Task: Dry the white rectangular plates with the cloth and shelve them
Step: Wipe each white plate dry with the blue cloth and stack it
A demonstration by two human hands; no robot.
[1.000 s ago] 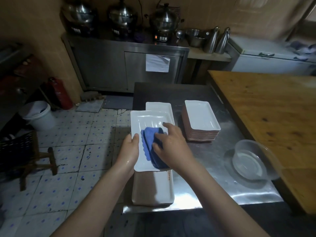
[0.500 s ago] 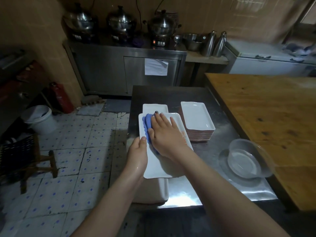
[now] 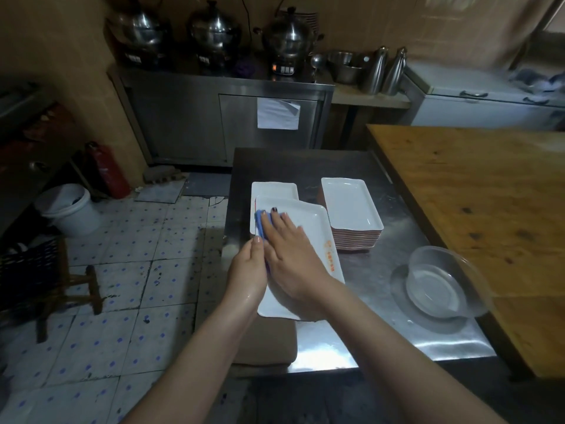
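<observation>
Fingers (image 3: pixel 276 224) of right hand (image 3: pixel 290 258) lie straight, pressing blue cloth (image 3: pixel 260 224) onto white plate (image 3: pixel 308 221); left hand (image 3: pixel 247 270) apparently grips plate's left edge.

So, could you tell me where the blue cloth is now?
Head view: the blue cloth lies under the right hand, at the far-left corner of the plate, beside the left hand.

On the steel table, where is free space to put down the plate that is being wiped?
The steel table is bare between the wiped plate and the clear bowl, at its far end behind the plate stack, and along the near edge. Its left side is crowded: other plates lie beneath the wiped one.
</observation>
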